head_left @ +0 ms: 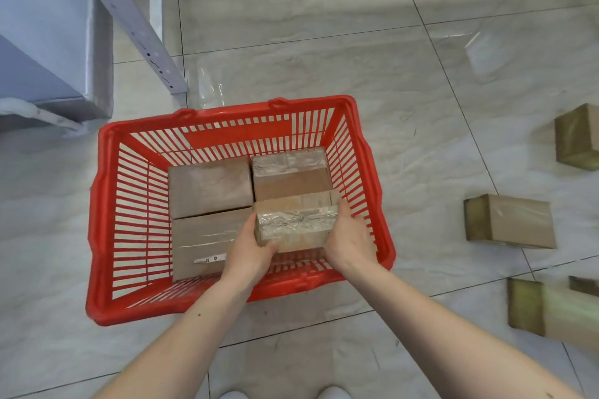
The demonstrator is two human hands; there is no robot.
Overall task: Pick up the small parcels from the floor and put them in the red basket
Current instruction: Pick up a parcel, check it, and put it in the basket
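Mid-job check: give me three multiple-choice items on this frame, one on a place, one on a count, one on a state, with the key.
1. Where is the parcel held in both hands?
A. over the red basket's near right corner
B. on the floor
C. on the shelf

2. How many parcels already lie inside the basket?
A. one
B. three
C. six

3. What are the hands doing?
A. both hang idle
B. both grip the parcel
C. only one grips it

Key: A, the held parcel sits above the red basket; B, three lie flat inside; B, left hand and right hand clasp its ends.
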